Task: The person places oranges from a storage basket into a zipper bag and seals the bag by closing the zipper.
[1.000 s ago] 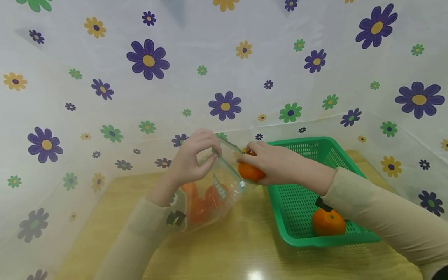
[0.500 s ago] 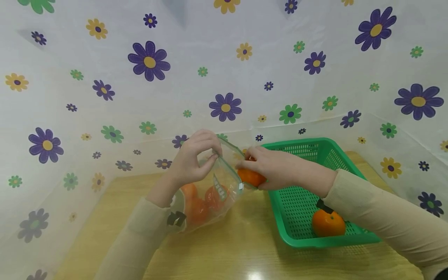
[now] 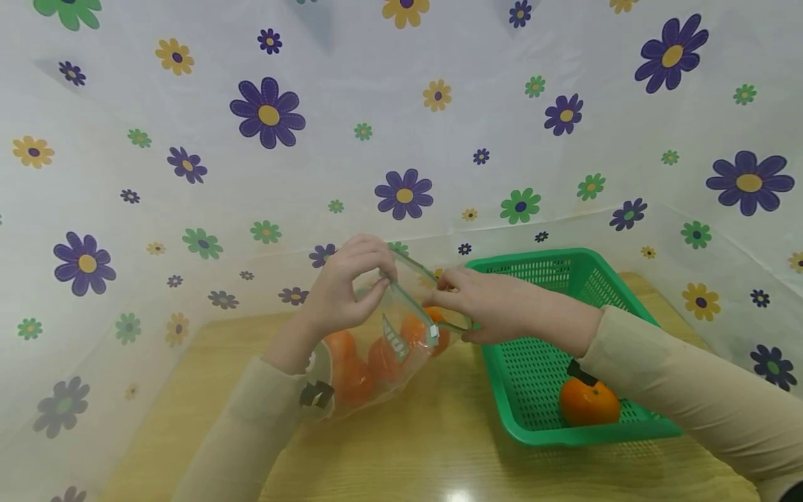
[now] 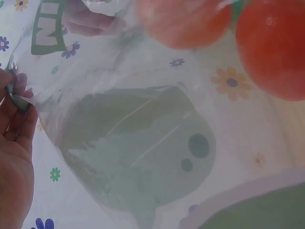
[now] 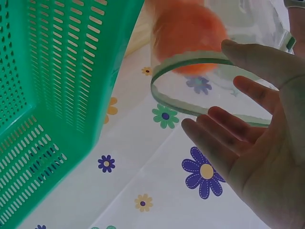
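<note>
A clear zip bag (image 3: 394, 380) with a green-edged mouth leans on the table, several mandarins (image 3: 354, 380) inside. My left hand (image 3: 351, 286) pinches the bag's upper rim between thumb and fingertips; the left wrist view shows this grip at its left edge. At the bag's mouth is my right hand (image 3: 489, 303). Its thumb and fingers are spread with nothing between them, as the right wrist view shows, close to the green rim (image 5: 190, 61). Just inside the mouth, apart from the fingers, is another mandarin (image 5: 190, 36). Whether the right fingers touch the rim, I cannot tell.
A green plastic basket (image 3: 511, 418) stands on the right under my right forearm. One mandarin (image 3: 590, 402) lies in its near corner. A flower-patterned sheet (image 3: 401, 125) hangs behind and around the wooden table (image 3: 376, 460).
My right hand has let go of the mandarin it held at the mouth, and that mandarin has dropped left into the bag. The left hand keeps its pinch on the rim.
</note>
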Demonstrator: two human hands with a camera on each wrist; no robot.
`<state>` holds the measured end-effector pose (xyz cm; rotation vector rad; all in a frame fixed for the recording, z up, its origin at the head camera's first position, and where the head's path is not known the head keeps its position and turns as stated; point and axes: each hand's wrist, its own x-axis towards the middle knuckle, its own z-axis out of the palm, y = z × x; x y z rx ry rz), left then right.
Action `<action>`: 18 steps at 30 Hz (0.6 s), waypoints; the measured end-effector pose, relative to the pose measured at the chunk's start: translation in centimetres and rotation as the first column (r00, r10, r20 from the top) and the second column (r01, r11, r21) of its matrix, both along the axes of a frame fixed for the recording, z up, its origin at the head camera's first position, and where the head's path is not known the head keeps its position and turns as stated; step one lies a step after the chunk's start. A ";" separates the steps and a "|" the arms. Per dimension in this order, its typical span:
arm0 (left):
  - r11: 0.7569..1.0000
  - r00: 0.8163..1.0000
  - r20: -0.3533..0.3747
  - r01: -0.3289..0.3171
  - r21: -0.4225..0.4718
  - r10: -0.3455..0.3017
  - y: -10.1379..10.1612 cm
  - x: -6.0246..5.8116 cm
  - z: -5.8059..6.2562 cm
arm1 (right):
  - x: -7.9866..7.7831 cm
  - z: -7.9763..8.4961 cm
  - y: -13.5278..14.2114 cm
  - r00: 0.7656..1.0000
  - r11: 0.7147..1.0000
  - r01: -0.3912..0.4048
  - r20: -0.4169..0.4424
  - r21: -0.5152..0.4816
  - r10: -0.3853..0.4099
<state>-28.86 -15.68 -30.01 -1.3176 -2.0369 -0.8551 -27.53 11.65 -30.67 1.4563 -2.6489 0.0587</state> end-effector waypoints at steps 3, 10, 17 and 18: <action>1.000 1.000 -0.001 -0.003 0.001 0.003 0.0 0.0 0.0 | 0.0 0.0 0.1 1.000 1.000 0.001 -0.009 0.014 -0.001; 1.000 1.000 0.003 -0.002 0.017 0.002 -0.1 0.0 -0.2 | -0.1 -0.4 0.7 0.999 0.997 0.048 0.001 0.054 -0.048; 1.000 1.000 0.001 -0.006 0.026 0.006 -0.4 0.0 -0.2 | -0.1 -0.7 1.9 0.995 0.990 0.096 -0.014 0.102 -0.095; 1.000 1.000 0.002 -0.007 0.027 0.007 -0.4 0.0 -0.3 | -0.1 -0.8 2.1 0.995 0.989 0.101 -0.014 0.108 -0.100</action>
